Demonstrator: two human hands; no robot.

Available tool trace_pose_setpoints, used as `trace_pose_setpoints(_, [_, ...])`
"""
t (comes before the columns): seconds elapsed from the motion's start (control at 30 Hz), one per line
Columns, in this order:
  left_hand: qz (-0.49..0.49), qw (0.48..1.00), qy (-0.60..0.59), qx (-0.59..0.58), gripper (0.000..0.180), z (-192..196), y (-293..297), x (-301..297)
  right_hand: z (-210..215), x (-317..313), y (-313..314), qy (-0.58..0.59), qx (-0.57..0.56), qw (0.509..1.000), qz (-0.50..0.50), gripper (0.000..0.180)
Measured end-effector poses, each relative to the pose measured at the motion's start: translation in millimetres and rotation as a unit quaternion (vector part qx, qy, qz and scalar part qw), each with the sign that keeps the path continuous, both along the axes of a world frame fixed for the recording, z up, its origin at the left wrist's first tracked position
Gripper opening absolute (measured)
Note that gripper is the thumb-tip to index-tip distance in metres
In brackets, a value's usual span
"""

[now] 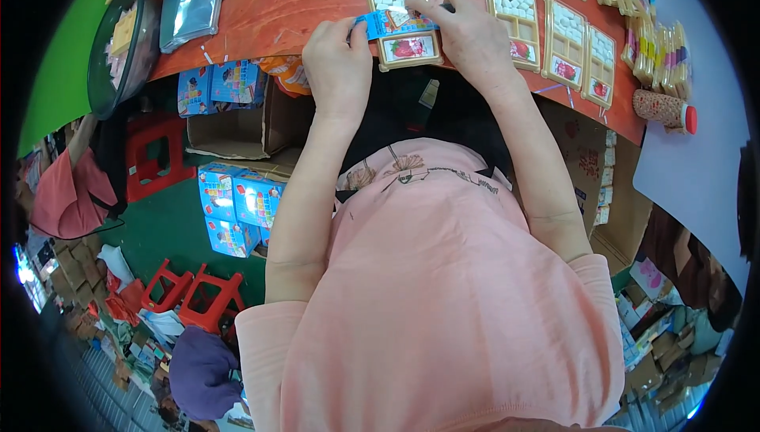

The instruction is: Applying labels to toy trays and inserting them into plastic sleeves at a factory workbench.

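Note:
A shallow tan tray [410, 64] lies near the front edge of the red table, with white pillow-shaped pieces in its far part and a strawberry picture in its near part. Across its middle runs a blue printed paper band [378, 28]. My left hand [339, 68] is closed, pinching the band's left end between thumb and fingers. At the tray's right side my right hand [473, 36] is curled, its index finger pressed onto the band and its other fingers partly hidden. A small dark thing shows beside that hand's knuckles; I cannot make out what it is.
Several similar filled trays [513, 17] stand to the right on the table [269, 13]. Beyond them are bundled tan packs [673, 60] and a red-lidded jar [665, 110]. At left are clear plastic sleeves [192, 9] and a dark round basin [99, 76]. Blue boxes [229, 195] sit below.

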State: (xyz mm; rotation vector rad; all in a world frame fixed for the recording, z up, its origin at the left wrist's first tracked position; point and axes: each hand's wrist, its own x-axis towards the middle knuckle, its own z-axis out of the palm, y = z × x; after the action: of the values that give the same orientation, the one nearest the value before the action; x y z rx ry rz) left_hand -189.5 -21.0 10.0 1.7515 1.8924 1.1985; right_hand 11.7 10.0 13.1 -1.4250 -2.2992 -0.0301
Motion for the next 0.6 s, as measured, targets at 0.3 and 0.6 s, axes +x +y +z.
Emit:
trace_pose_setpoints(0.3, [0.114,0.931,-0.317,-0.140,0.040,-23.0,-67.1,-11.7,2.7,-14.2,-41.0,-0.018,-0.028,0.997,0.067,0.051])
trace_pose_setpoints(0.6, [-0.044,0.690,-0.672,-0.266,0.032,-5.1,-61.0,-6.0,2.8,-9.9,-39.7,0.198,-0.090,0.972,0.083,0.042])
